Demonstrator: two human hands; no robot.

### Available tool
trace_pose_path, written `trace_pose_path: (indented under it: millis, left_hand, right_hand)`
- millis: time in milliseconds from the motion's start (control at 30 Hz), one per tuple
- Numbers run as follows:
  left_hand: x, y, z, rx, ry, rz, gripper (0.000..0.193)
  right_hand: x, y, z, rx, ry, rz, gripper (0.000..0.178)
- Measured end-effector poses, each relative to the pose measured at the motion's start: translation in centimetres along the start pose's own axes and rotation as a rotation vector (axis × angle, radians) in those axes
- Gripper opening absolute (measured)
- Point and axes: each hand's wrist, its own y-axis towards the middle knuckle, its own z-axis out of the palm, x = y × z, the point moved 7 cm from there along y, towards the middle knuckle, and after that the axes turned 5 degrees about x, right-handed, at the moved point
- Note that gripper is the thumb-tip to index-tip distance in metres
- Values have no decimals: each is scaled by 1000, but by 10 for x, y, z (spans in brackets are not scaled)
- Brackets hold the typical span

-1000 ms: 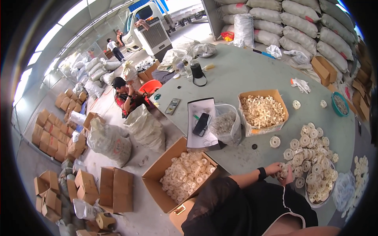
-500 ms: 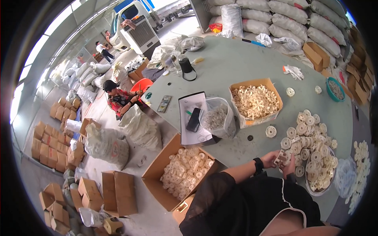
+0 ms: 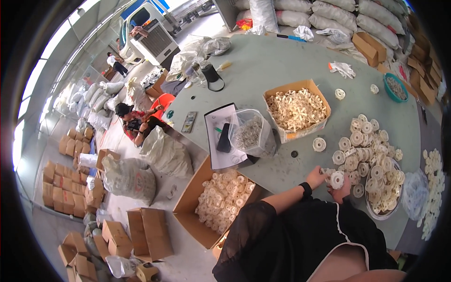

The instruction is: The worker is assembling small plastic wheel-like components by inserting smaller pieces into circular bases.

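both hands meet at the near edge of the grey-green table (image 3: 282, 61), close together around one white round disc part (image 3: 337, 179): the left hand (image 3: 317, 177), with a black wristband (image 3: 307, 189) on its wrist, comes in from the left and its fingers touch the disc's left side, while the right hand (image 3: 344, 190) cups it from below (how firmly each one pinches the disc cannot be told at this size). the disc sits between the two hands, just above the person's black-clad lap, at the near-left fringe of a heap of similar white discs (image 3: 369, 155) that spreads over the table and into a metal bowl (image 3: 381, 214) to the right. farther up the table stands an open cardboard box of pale cross-shaped parts (image 3: 296, 110), and just left of it a clear plastic bag of small rings (image 3: 251, 134) resting beside white papers with a dark phone (image 3: 224, 137) on them. below the table edge, on the floor to the person's left, an open carton of white discs (image 3: 221, 202) stands. another person in a dark cap (image 3: 134, 122) sits well apart near white sacks.
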Motion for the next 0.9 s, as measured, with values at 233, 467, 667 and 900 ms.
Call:
trace_pose_path:
  millis: [233, 467, 667, 900]
  left_hand:
    - [-39, -20, 16, 512, -627, -386, 19]
    - [-29, -18, 12, 592, -756, -401, 15]
    - [-13, -19, 9, 503, -344, -388, 23]
    - [44, -5, -23, 226, -92, -465, 26]
  right_hand:
    - [9, -10, -3, -118, 172, 33, 44]
    - [4, -2, -14, -42, 117, 115, 47]
    - [-3, 6, -15, -53, -48, 147, 51]
    - [-45, 29, -71, -217, 139, 365, 57]
